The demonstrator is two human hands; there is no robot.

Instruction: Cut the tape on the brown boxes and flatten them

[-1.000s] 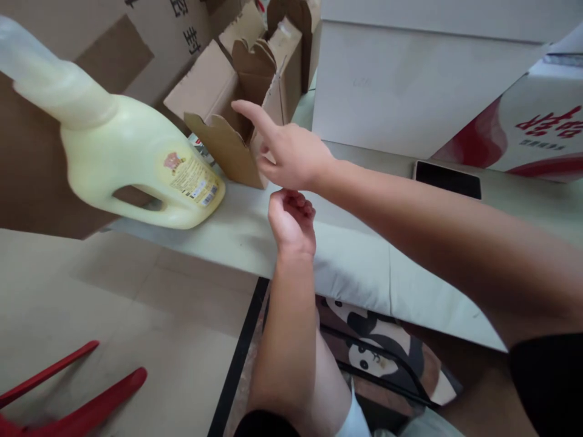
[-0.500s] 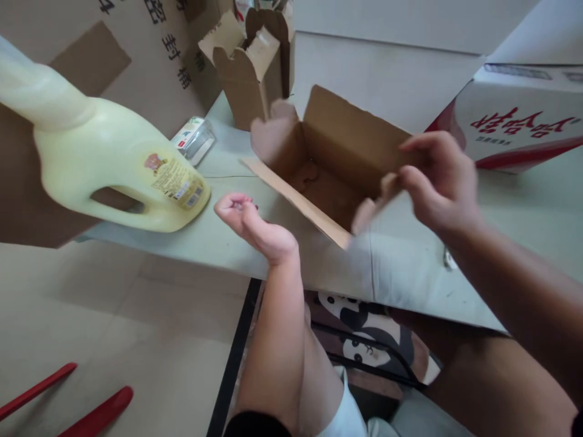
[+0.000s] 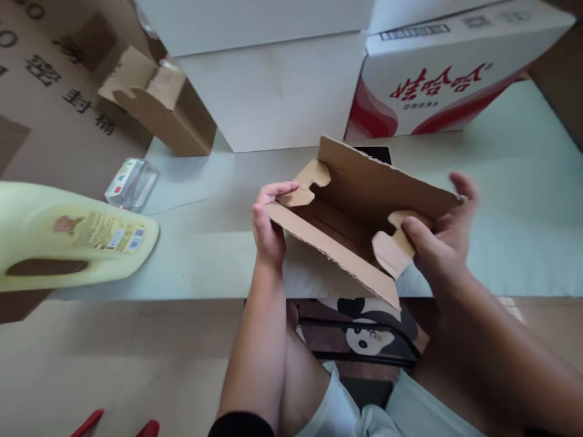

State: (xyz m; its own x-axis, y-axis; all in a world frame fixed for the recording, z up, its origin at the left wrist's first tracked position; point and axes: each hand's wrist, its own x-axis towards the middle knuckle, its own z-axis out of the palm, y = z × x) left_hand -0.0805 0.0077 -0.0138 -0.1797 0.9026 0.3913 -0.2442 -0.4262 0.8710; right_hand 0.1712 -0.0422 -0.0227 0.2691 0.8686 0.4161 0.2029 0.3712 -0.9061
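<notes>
A brown cardboard box [image 3: 359, 194] with its flaps standing open is held between my two hands, over the front of the table. My left hand [image 3: 270, 224] grips its left end, with fingers on the notched left flap [image 3: 304, 184]. At the other end my right hand [image 3: 441, 240] holds the box, its thumb pressing the notched right flap [image 3: 394, 246]. The box tilts toward me, so its inside shows. I can see no goods in it, though part of the bottom is in shadow.
A pale yellow jug [image 3: 104, 243] stands at the left, beside a small clear package [image 3: 132, 184]. Behind are another brown carton [image 3: 182, 115], a white box [image 3: 282, 91] and a red-and-white carton [image 3: 423, 91]. A dark flat thing [image 3: 376, 154] lies behind the held box. The table's front edge is near.
My left hand has gone from free beside the box to gripping its left end. My right hand still holds the other end. The view has swung to the right.
</notes>
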